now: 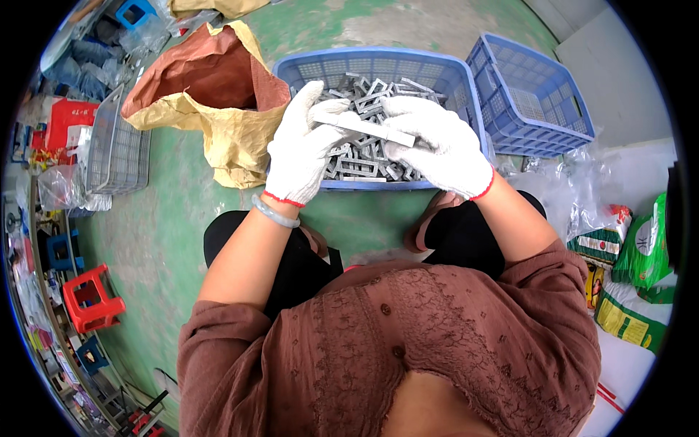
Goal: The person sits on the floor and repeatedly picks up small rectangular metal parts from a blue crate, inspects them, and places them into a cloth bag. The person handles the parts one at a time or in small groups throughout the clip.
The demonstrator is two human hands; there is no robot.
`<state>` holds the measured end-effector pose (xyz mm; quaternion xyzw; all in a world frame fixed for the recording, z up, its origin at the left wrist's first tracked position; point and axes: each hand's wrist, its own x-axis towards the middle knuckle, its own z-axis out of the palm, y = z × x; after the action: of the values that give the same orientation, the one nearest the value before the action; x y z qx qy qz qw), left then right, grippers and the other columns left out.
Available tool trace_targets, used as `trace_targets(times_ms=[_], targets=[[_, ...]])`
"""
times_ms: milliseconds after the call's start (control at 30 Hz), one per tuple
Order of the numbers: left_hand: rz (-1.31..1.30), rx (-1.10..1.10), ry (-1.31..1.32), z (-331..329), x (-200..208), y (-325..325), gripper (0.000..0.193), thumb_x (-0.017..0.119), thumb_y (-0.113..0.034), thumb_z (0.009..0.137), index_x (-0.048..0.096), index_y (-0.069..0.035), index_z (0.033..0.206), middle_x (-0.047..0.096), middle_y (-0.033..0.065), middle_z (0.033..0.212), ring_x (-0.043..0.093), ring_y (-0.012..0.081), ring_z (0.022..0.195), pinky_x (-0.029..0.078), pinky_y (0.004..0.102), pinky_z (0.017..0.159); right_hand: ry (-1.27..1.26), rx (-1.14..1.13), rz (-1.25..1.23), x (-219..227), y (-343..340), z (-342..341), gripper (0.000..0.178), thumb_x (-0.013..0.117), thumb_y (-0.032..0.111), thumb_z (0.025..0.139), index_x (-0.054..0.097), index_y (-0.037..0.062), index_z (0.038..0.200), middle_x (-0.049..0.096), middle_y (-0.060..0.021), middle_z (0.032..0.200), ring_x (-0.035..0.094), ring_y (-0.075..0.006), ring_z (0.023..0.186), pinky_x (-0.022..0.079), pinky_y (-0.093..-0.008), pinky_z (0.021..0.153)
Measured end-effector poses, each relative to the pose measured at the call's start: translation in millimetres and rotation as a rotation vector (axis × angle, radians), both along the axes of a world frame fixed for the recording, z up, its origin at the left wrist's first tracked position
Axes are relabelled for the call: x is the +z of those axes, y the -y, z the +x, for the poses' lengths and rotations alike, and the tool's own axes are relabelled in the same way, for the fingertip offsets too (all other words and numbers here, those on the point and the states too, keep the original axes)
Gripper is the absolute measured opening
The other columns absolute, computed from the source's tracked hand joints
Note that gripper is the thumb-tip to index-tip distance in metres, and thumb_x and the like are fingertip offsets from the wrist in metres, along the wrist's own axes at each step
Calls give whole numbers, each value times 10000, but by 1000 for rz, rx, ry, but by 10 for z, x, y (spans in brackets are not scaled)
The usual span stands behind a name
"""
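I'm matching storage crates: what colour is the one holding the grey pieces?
The crate is blue; it shows best in the head view.

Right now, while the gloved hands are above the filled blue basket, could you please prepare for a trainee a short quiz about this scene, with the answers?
1. True or false: the left hand and the right hand both hold the light grey bar.
2. Multiple choice: what stands directly to the left of the blue basket with the grey pieces?
A) a ladder
B) an open sack
C) a white bucket
3. Short answer: on which wrist is the pale bangle worn?

Key:
1. True.
2. B.
3. The left one.
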<state>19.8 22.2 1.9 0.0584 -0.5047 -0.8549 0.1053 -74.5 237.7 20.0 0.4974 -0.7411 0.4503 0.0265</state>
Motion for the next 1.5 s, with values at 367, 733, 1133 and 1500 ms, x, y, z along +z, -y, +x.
trace_targets(times_ms=[367, 733, 1133, 1500], targets=[[160, -52, 95, -58, -10, -7, 480, 619, -40, 932, 411, 8, 1362, 598, 187, 1234, 652, 261, 1038, 553, 403, 910, -194, 70, 157, 256, 62, 264, 188, 718, 208, 781, 689, 111, 939, 629, -78, 1287, 680, -246, 953, 556, -324, 725], [209, -168, 92, -113, 53, -31, 408, 581, -9, 932, 501, 38, 1330, 629, 175, 1200, 657, 262, 1046, 550, 362, 928, -434, 57, 173, 263, 152, 366, 230, 685, 162, 797, 661, 101, 1018, 650, -65, 1136, 663, -229, 697, 529, -324, 561], [228, -237, 11, -105, 160, -76, 455, 564, -8, 946, 465, 10, 1390, 603, 195, 1252, 655, 270, 1048, 576, 371, 889, -452, -36, 207, 205, 141, 444, 348, 679, 176, 784, 640, 72, 1114, 609, -48, 762, 613, -233, 591, 500, -359, 512], [328, -317, -22, -94, 108, -33, 544, 547, -36, 873, 418, 1, 1400, 556, 188, 1288, 589, 303, 1155, 492, 449, 995, -319, 49, 93, 253, 132, 341, 235, 718, 144, 715, 693, 108, 946, 669, -56, 1116, 679, -253, 869, 550, -345, 660]])
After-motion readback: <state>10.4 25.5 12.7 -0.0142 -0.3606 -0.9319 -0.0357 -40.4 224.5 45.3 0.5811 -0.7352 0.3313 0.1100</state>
